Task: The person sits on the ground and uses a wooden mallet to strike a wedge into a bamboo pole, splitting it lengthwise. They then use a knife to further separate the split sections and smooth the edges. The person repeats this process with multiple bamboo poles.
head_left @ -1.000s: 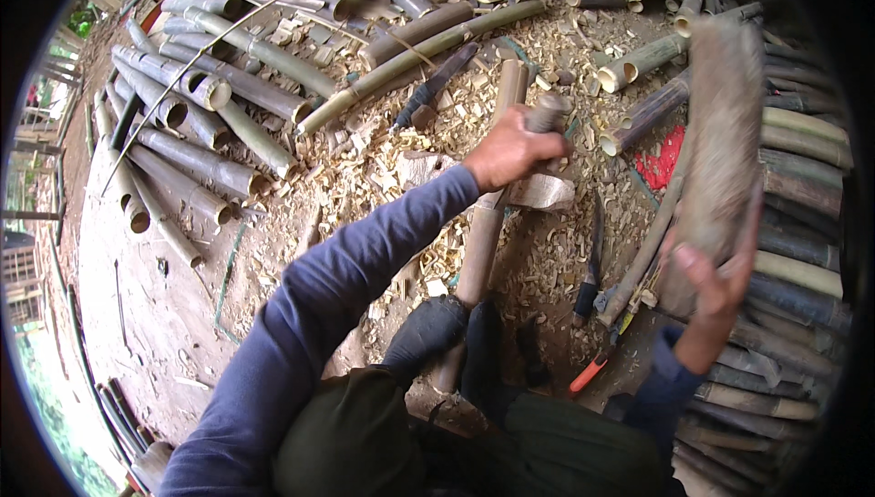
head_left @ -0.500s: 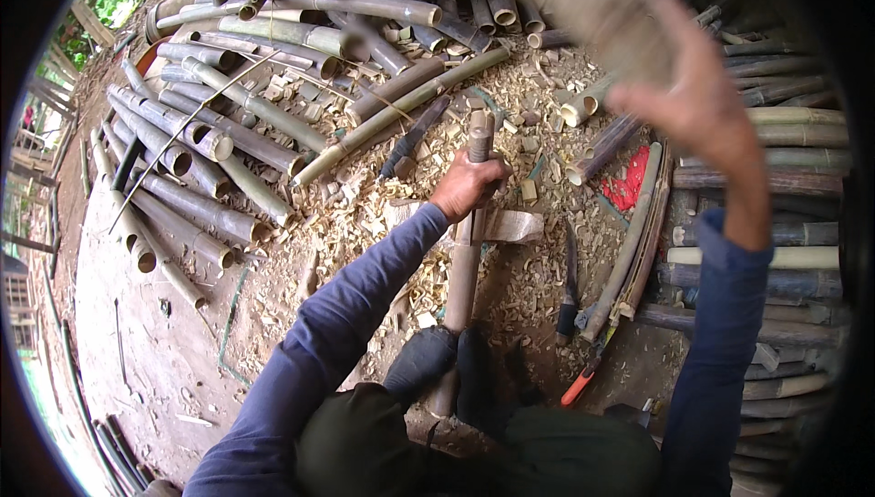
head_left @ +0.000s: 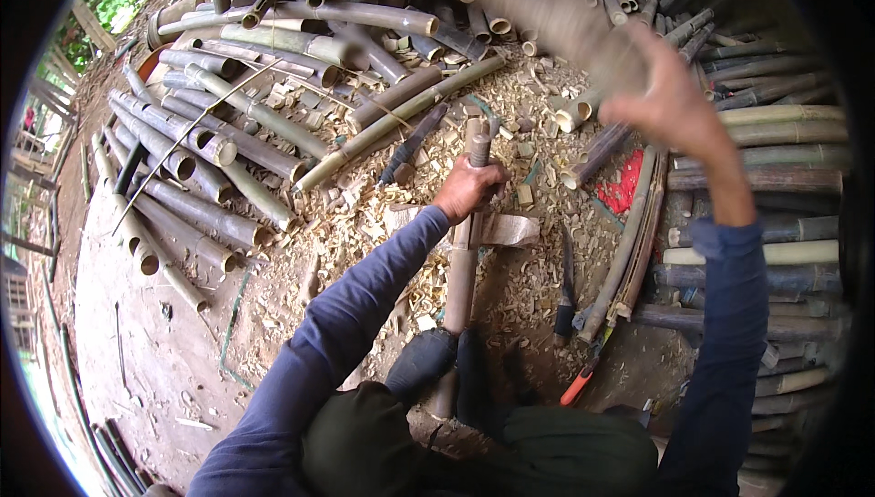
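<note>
My left hand [head_left: 467, 189] is closed around the grip of an upright tool with a ridged round handle [head_left: 480, 146], perhaps a chisel; its lower end is hidden. It stands against the far end of a bamboo pole [head_left: 462, 287], which lies across a pale wooden block [head_left: 510, 230] and runs back between my feet [head_left: 424, 358] in dark footwear. Up at the right, my right hand [head_left: 670, 96] is raised, wrapped around a thick brownish club [head_left: 556, 10] smeared by motion. The club is well apart from the tool handle.
Bamboo lengths [head_left: 210, 210] lie heaped at the left, with more stacked at the right [head_left: 756, 178]. Wood chips [head_left: 365, 251] cover the ground. Near my right foot are a dark-handled blade [head_left: 567, 287], an orange-handled tool [head_left: 577, 386] and a red scrap [head_left: 623, 184].
My right hand and the club have shifted slightly left and down, bringing the club's far end into view. My left hand keeps its hold on the upright tool.
</note>
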The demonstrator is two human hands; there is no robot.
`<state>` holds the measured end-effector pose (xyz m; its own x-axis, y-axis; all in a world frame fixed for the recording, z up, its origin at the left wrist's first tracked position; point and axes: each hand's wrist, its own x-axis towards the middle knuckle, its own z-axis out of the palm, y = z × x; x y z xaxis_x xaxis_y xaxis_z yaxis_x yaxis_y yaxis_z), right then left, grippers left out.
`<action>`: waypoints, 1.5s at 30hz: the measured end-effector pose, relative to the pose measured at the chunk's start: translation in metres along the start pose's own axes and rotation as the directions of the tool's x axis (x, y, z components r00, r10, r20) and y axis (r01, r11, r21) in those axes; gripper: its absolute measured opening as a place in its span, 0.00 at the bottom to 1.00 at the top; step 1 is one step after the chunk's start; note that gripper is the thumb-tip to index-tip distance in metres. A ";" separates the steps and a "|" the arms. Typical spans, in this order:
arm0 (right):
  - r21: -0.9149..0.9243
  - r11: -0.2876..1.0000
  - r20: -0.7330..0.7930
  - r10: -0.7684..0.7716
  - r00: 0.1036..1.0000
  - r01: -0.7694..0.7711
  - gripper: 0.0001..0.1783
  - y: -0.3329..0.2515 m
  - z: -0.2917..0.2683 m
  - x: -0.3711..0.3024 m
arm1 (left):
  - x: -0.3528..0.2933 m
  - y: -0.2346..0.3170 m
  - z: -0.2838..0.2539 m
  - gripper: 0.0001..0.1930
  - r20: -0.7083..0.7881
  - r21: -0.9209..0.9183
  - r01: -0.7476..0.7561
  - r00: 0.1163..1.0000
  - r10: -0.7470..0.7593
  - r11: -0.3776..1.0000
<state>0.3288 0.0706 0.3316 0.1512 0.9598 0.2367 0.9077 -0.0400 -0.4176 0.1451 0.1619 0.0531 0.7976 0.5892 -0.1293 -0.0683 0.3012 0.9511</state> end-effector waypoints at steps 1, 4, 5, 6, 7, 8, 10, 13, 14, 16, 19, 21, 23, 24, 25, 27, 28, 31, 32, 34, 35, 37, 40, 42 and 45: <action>0.095 0.988 -0.067 -0.115 0.991 0.121 0.43 -0.014 -0.016 0.015 | 0.001 -0.007 -0.010 0.06 -0.005 0.050 -0.064 0.998 0.064 0.997; 0.367 0.925 -0.453 0.090 0.887 0.094 0.34 0.018 -0.042 0.031 | 0.004 -0.007 -0.005 0.07 0.032 0.017 0.028 0.999 -0.029 0.999; 0.408 0.907 -0.506 0.129 0.853 0.105 0.30 0.009 -0.023 0.027 | 0.004 -0.007 -0.004 0.07 0.043 0.021 0.028 0.999 -0.029 0.999; 0.448 0.885 -0.555 0.168 0.815 0.123 0.26 0.002 0.004 0.017 | 0.005 -0.008 -0.006 0.07 0.050 0.027 0.027 0.998 -0.029 0.999; 0.373 0.919 -0.512 0.093 0.854 0.124 0.32 0.016 0.032 0.006 | 0.004 -0.008 -0.008 0.06 0.055 0.036 0.027 0.998 -0.029 0.999; 0.196 0.980 -0.270 0.032 0.962 0.023 0.39 0.031 0.055 -0.010 | 0.009 -0.016 -0.006 0.06 0.050 0.079 -0.043 0.998 0.039 0.996; -0.146 0.984 0.407 0.158 0.900 -0.107 0.54 0.023 0.098 -0.036 | 0.008 -0.029 -0.020 0.05 0.029 0.226 -0.185 0.983 0.183 0.956; -0.215 0.974 0.387 0.159 0.908 -0.078 0.59 0.021 0.061 -0.017 | 0.000 -0.025 -0.011 0.04 0.107 0.488 -0.434 0.891 0.441 0.758; -0.170 0.980 0.321 0.152 0.935 -0.101 0.60 0.012 0.047 -0.012 | 0.007 -0.032 -0.021 0.05 0.233 0.629 -0.516 0.838 0.493 0.581; 0.161 0.976 0.061 0.138 0.989 -0.146 0.45 0.010 0.031 -0.015 | -0.010 -0.013 0.004 0.07 -0.058 0.150 0.016 0.998 -0.008 0.989; 0.416 0.909 -0.132 0.074 0.989 -0.012 0.38 -0.004 0.005 -0.025 | -0.048 -0.011 0.004 0.11 -0.303 -0.079 -0.198 0.938 0.166 0.977; 0.495 0.868 -0.243 0.195 0.950 -0.051 0.36 -0.007 0.003 -0.056 | -0.059 -0.012 0.001 0.10 -0.343 -0.081 -0.239 0.918 0.198 0.968; 0.570 0.819 -0.331 0.305 0.893 -0.068 0.34 -0.005 0.009 -0.094 | -0.080 -0.003 0.023 0.11 -0.225 0.070 -0.362 0.902 0.369 0.929; 0.642 0.759 -0.267 0.353 0.897 -0.108 0.34 0.003 0.009 -0.117 | -0.093 0.008 0.038 0.12 -0.153 0.136 -0.426 0.883 0.444 0.895; 0.720 0.679 -0.194 0.399 0.896 -0.147 0.33 0.014 0.015 -0.138 | -0.107 0.033 0.049 0.13 -0.095 0.249 -0.402 0.895 0.435 0.881; 0.830 0.510 -0.111 0.547 0.830 -0.225 0.34 0.029 0.034 -0.174 | -0.083 0.045 0.038 0.14 -0.016 0.125 -0.301 0.952 0.306 0.945; 0.882 0.407 -0.061 0.600 0.798 -0.239 0.34 0.035 0.046 -0.185 | -0.063 0.054 0.028 0.14 0.019 0.086 -0.249 0.969 0.248 0.965; 0.984 0.166 -0.080 0.719 0.691 -0.059 0.35 0.037 0.087 -0.199 | -0.001 0.054 0.022 0.11 0.083 -0.041 0.087 0.993 -0.083 0.995; 0.974 0.208 -0.086 0.693 0.716 -0.085 0.36 0.040 0.089 -0.204 | 0.008 0.051 0.029 0.12 0.108 -0.005 0.121 0.987 -0.119 0.993; 0.945 0.298 -0.095 0.641 0.762 -0.133 0.36 0.048 0.090 -0.217 | 0.025 0.028 0.049 0.14 0.155 0.121 0.040 0.986 -0.059 0.992; 0.947 0.281 -0.066 0.647 0.760 -0.158 0.36 0.048 0.090 -0.220 | 0.028 0.022 0.058 0.14 0.188 0.138 0.053 0.979 -0.079 0.989; 0.917 0.337 -0.063 0.648 0.759 -0.212 0.35 0.043 0.089 -0.221 | 0.031 0.009 0.072 0.14 0.255 0.170 0.077 0.960 -0.120 0.982; 0.908 0.361 -0.070 0.635 0.770 -0.215 0.34 0.033 0.084 -0.219 | 0.040 -0.007 0.078 0.14 0.412 0.270 0.008 0.903 -0.123 0.963; 0.922 0.330 -0.056 0.634 0.772 -0.203 0.33 0.034 0.084 -0.222 | 0.041 -0.012 0.076 0.14 0.413 0.274 0.061 0.894 -0.175 0.960; 0.938 0.280 -0.025 0.642 0.767 -0.204 0.33 0.038 0.082 -0.229 | 0.042 -0.011 0.073 0.16 0.427 0.234 0.118 0.879 -0.211 0.965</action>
<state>0.2967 -0.1282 0.1894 0.7079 0.7033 -0.0648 -0.1440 0.0539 -0.9881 0.2232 0.1286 0.0576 0.9716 0.1344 -0.1945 0.1684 0.1843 0.9683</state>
